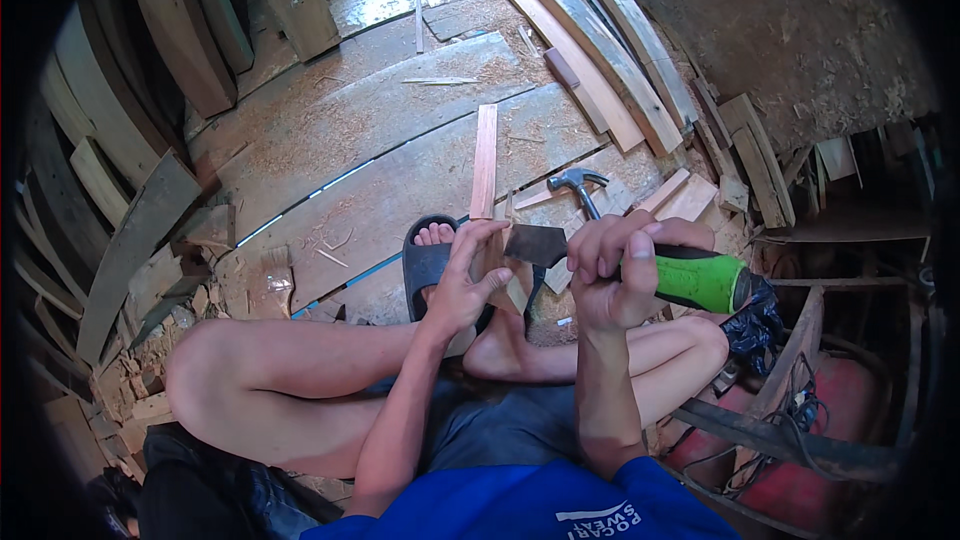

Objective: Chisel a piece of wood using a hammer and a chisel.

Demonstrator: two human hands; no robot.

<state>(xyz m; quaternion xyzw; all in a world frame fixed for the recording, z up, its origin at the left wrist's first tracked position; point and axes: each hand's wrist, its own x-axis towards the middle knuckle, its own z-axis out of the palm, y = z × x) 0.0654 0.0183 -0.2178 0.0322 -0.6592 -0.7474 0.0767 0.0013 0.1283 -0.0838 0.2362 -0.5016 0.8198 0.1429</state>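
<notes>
My left hand [464, 275] grips a thin, pale reddish wooden strip [484, 160] at its near part, with the far end pointing away over the floor. In my right hand [625, 265] is a hand tool with a green and black handle [690, 277] and a short, broad dark blade [537, 245]. The blade points left and sits close to the strip beside my left fingers. Whether it touches the wood I cannot tell. A claw hammer [578, 180] lies just beyond my right hand. My foot in a dark sandal [420, 275] is by my left hand.
Long curved boards [600, 40] lie at the far right. More curved planks [120, 90] lean along the left. A paintbrush [278, 280] rests on the shaving-strewn wooden floor [350, 150]. To the right are a metal bar [780, 440] and a black plastic bag [757, 325].
</notes>
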